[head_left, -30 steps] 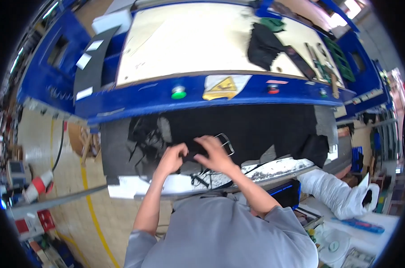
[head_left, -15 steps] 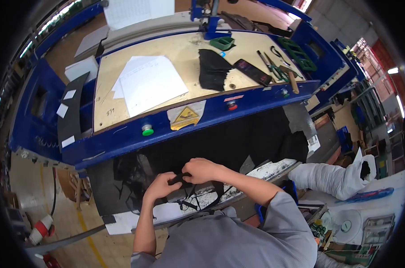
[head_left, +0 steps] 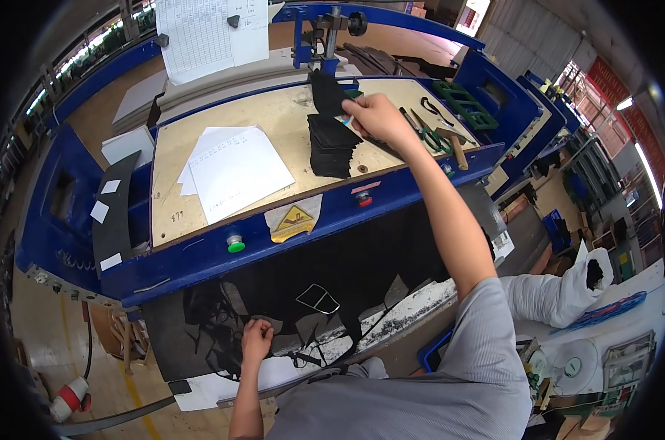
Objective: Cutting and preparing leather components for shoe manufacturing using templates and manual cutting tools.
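Note:
My right hand (head_left: pixel 382 121) reaches over the wooden top of the blue machine, pinching a cut piece of black material (head_left: pixel 326 92). Directly below that piece lies a stack of similar black pieces (head_left: pixel 332 150) with one jagged edge. My left hand (head_left: pixel 257 341) rests low over the black scraps (head_left: pixel 222 323), its fingers curled in; whether a scrap is between them is hidden. Right of it, a thin metal outline like a cutting die (head_left: pixel 319 299) lies on the black sheet (head_left: pixel 376 253).
White papers (head_left: pixel 237 172) lie left on the wooden top. Scissors (head_left: pixel 436 141), a hammer (head_left: pixel 458 152) and a green tray (head_left: pixel 466 104) are at its right. Green (head_left: pixel 235 243) and red (head_left: pixel 364 198) buttons sit on the front rail. A white sack (head_left: pixel 545 297) stands right.
My right hand has gone from beside the left hand up and over the wooden top with a black piece. My left hand has moved slightly down. The metal outline now shows on the sheet.

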`<state>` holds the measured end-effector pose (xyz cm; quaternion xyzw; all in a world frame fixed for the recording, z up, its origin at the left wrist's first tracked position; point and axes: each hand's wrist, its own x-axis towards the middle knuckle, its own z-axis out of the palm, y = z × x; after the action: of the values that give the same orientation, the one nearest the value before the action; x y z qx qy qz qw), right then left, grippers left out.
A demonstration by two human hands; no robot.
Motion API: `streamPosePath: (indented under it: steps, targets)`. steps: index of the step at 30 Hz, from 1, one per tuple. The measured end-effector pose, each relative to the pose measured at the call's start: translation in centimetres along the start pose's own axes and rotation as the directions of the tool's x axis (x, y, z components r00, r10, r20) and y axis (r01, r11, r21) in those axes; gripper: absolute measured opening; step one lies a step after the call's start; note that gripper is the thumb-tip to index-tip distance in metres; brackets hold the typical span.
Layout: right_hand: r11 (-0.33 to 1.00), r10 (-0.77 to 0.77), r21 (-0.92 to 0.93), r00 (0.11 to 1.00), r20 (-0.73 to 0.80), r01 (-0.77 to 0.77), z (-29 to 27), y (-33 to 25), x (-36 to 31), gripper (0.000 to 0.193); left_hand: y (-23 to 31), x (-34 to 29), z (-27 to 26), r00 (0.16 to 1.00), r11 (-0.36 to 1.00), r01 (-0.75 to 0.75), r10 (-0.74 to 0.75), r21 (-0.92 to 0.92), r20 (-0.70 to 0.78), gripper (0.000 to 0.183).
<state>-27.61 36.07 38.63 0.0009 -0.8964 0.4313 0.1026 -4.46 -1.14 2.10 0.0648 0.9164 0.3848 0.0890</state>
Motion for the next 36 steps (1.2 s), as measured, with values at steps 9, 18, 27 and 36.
streamPosePath:
  steps: [9, 18, 27, 36]
  targets:
    - [0.977, 0.214, -0.048, 0.938, 0.272, -0.208, 0.1, 3.8, 1.5, 0.037, -0.7, -6.5, 3.4, 0.96, 0.97, -0.071, 0.129, 0.231, -0.249, 0.038]
    - [0.979, 0.103, 0.137, 0.948, 0.303, -0.15, 0.1, 4.2, -0.2, 0.029, -0.4, -6.4, 3.1, 0.963, 0.984, -0.047, 0.09, 0.171, -0.253, 0.037]
    - [0.968, 0.122, 0.164, 0.93, 0.347, -0.188, -0.8, 5.8, -1.1, 0.032, -0.3, -6.1, 3.5, 0.952, 0.981, -0.062, 0.113, 0.183, -0.283, 0.037]
    - [0.98, 0.198, -0.023, 0.951, 0.239, -0.198, 1.9, 4.7, 1.5, 0.037, -0.7, -7.1, 3.5, 0.954, 0.978, -0.06, 0.115, 0.2, -0.278, 0.036]
